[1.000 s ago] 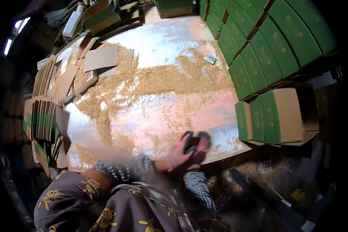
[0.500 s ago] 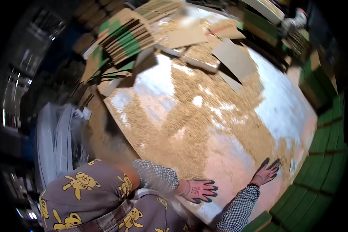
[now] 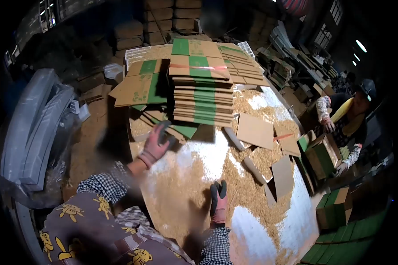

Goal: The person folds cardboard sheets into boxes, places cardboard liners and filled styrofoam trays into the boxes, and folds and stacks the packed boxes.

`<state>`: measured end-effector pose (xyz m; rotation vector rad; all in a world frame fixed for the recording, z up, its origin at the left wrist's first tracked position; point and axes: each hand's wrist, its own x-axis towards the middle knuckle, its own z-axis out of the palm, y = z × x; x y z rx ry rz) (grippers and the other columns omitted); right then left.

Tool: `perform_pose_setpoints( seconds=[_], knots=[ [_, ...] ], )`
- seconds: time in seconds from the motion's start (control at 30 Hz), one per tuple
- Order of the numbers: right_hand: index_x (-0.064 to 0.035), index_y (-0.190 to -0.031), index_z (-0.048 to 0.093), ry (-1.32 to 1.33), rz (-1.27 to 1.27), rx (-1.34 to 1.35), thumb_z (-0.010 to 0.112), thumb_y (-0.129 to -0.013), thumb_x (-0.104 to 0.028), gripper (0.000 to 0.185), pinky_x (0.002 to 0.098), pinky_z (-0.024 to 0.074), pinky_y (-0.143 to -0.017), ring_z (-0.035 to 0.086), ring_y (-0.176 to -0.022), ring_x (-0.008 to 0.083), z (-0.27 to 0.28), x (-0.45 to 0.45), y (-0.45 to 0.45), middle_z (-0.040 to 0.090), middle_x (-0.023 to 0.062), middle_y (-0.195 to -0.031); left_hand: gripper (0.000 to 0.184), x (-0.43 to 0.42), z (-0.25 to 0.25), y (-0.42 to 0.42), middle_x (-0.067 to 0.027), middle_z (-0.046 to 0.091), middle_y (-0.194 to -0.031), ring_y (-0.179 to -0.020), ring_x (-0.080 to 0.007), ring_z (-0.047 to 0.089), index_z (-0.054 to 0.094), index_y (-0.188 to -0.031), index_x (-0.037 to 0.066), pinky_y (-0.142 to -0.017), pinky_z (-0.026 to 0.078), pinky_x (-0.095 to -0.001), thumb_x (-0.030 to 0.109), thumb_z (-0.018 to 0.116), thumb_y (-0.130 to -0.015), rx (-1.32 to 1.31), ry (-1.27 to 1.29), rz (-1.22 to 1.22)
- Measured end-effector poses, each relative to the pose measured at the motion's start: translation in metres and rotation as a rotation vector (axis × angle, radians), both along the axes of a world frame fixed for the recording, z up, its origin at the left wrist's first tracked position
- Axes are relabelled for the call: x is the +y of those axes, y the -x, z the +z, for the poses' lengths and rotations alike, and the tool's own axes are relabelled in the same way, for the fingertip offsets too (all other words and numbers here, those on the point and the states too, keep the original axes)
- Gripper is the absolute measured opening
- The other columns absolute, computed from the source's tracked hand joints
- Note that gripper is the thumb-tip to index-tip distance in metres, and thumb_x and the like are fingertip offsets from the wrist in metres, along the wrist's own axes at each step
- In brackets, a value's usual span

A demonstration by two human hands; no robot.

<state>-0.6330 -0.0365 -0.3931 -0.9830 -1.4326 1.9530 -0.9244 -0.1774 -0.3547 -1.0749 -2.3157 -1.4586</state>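
Flattened cartons (image 3: 203, 104) in plain brown with broad green bands, stacked in uneven layers at the far end of the pale table (image 3: 247, 225). Left hand (image 3: 154, 146) spread wide, thumb parted from fingers, just beside the lower green flaps (image 3: 186, 131); touching or not, cannot tell. Right hand (image 3: 219, 203) unclenched, fingers extended, above or on tan, flaky shavings (image 3: 252, 201). Both in pink-and-dark gloves (image 3: 153, 150). Beyond, flat, stiff cardboard sheets (image 3: 255, 131) lying crooked. To the left, long, grey, curved slabs (image 3: 35, 132) in crinkled clear wrap. At right, another person (image 3: 351, 112) with hands at a green-and-brown box (image 3: 323, 157).
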Motion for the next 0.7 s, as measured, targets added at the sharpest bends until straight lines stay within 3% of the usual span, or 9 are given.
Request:
perform_pose_setpoints(
  seconds=[0.07,0.13,0.2,0.27,0.3,0.47,0.5,0.57,0.7],
  knots=[
    [-0.0078,-0.136,0.04,0.085,0.126,0.185,0.052,-0.098,-0.031,0.046,0.0331,0.0492,-0.088,0.059,-0.106,0.0211,-0.024,0.026,0.052,0.057,0.0141,-0.119,0.062,0.025,-0.009,0.133,-0.0163,0.039,-0.144,-0.133,-0.0278,0.039,0.031,-0.144,0.004,-0.107,0.036,-0.0371,0.016,0.061,-0.091,-0.497,-0.465,-0.188],
    [-0.0107,-0.121,0.053,0.561,-0.052,0.267,0.054,-0.097,-0.035,0.034,0.0352,0.0516,-0.083,0.061,-0.101,0.0206,-0.002,0.053,0.125,0.061,0.0119,-0.114,0.059,0.057,0.051,0.205,-0.0136,0.034,-0.148,-0.13,-0.0241,0.042,0.027,-0.146,0.003,-0.106,0.036,-0.0324,0.014,0.057,-0.095,-0.571,-0.455,-0.078],
    [-0.0116,-0.108,0.06,0.702,-0.041,0.423,0.056,-0.095,-0.038,0.03,0.0375,0.0518,-0.084,0.062,-0.1,0.0218,-0.022,0.106,0.187,0.064,0.0093,-0.11,0.059,0.098,0.117,0.231,-0.0143,0.043,-0.141,-0.124,-0.021,0.048,0.033,-0.143,0.003,-0.104,0.037,-0.0269,0.02,0.061,-0.094,-0.857,-0.525,-0.038],
    [-0.0112,-0.101,0.065,0.847,-0.008,0.57,0.059,-0.093,-0.039,0.03,0.0399,0.0518,-0.085,0.062,-0.099,0.0237,-0.034,0.151,0.244,0.066,0.0069,-0.109,0.072,0.143,0.053,0.324,-0.0122,0.06,-0.118,-0.099,-0.0129,0.059,0.036,-0.138,-0.001,-0.09,0.047,-0.0273,0.028,0.074,-0.084,-1.431,-0.767,-0.708],
    [-0.0102,-0.106,0.065,0.764,-0.055,0.616,0.058,-0.093,-0.04,0.033,0.0403,0.0518,-0.086,0.062,-0.099,0.0243,-0.011,0.145,0.268,0.066,0.0067,-0.11,0.062,0.148,0.078,0.301,-0.0103,0.064,-0.108,-0.098,-0.0118,0.059,0.046,-0.131,0.0,-0.087,0.047,-0.0268,0.032,0.072,-0.085,-1.343,-0.455,-0.456],
    [-0.0047,-0.116,0.061,0.558,-0.087,0.665,0.059,-0.093,-0.038,0.04,0.0342,0.0564,-0.076,0.065,-0.094,0.0233,0.005,0.138,0.281,0.066,0.0096,-0.109,0.035,0.166,0.062,0.296,-0.0084,0.067,-0.1,-0.078,-0.0175,0.064,0.061,-0.11,0.001,-0.073,0.052,-0.0273,0.03,0.062,-0.09,-1.463,-0.454,-0.712],
    [-0.0051,-0.119,0.06,0.544,-0.07,0.685,0.05,-0.098,-0.039,0.041,0.0304,0.0559,-0.07,0.065,-0.09,0.0216,0.002,0.135,0.267,0.066,0.0097,-0.108,0.043,0.163,0.059,0.292,-0.0151,0.064,-0.116,-0.101,-0.0226,0.065,0.054,-0.125,-0.003,-0.09,0.053,-0.0329,0.022,0.062,-0.092,-1.549,-0.48,-0.764],
    [-0.0045,-0.12,0.059,0.325,-0.248,0.514,0.046,-0.099,-0.041,0.044,0.0303,0.0557,-0.067,0.064,-0.087,0.0194,0.022,0.104,0.235,0.065,0.008,-0.105,0.041,0.139,0.092,0.239,-0.0146,0.065,-0.113,-0.096,-0.0237,0.066,0.055,-0.121,-0.003,-0.086,0.054,-0.0359,0.016,0.068,-0.087,-1.483,-0.498,-0.699],
    [-0.0023,-0.127,0.055,0.356,-0.228,0.629,0.049,-0.098,-0.035,0.044,0.0387,0.0513,-0.09,0.06,-0.107,0.0238,-0.011,0.069,0.085,0.06,0.0106,-0.123,0.054,0.098,0.086,0.084,-0.0108,0.063,-0.111,-0.098,-0.0198,0.063,0.045,-0.128,0.0,-0.086,0.053,-0.0331,0.01,0.073,-0.083,-1.257,-0.567,-0.445]
  ],
)
